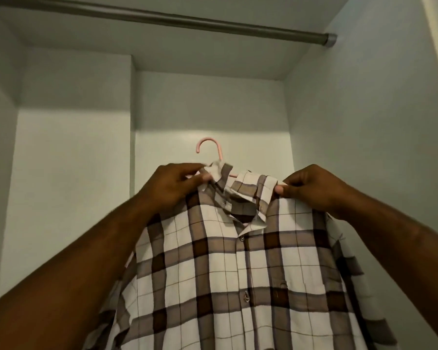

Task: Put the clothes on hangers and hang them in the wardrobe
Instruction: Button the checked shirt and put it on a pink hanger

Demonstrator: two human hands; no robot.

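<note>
A white and brown checked shirt [238,269] hangs in front of me on a pink hanger [210,145]. Only the hanger's hook and a short piece of its shoulder show above the collar. My left hand [172,185] pinches the left side of the collar. My right hand [314,185] pinches the right side of the collar at the shoulder. The shirt is buttoned down the front. The grey wardrobe rail [187,20] runs across the top, well above the hook.
Pale wardrobe walls [74,160] enclose the space on the left, back and right. A corner step in the back wall [133,102] stands left of the hanger. The rail ends in a bracket [330,40] on the right wall.
</note>
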